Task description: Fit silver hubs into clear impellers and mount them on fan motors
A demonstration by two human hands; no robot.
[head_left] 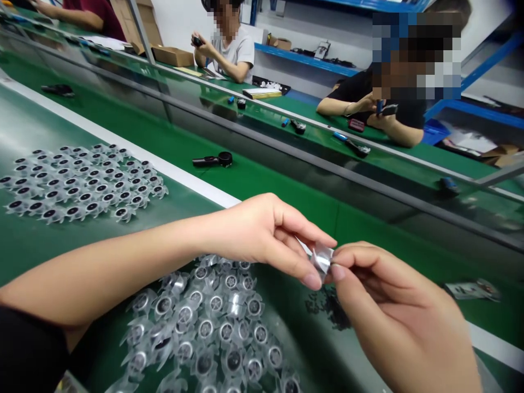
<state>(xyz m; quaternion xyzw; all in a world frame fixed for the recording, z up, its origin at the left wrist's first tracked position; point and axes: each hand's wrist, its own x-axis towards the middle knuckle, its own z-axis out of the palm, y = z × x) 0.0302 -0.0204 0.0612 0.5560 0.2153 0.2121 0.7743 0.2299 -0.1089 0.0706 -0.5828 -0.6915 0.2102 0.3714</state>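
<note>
held rotor: translucent, silvery band | piled rotors: round spoked hubs

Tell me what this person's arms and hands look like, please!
The left arm wears a black sleeve; below it, the arm and left hand are bare, with nothing around the wrist. The right hand is ungloved too; any sleeve there is out of view.

"What do the fingers have around them?"
"An impeller between them — and loose parts on the desk below."
"To their left?"
"A heap of impellers, nearer side; farther left and beyond, a spread of impellers."
"Past the fingers?"
"A handheld unit on the belt — left of them."
</note>
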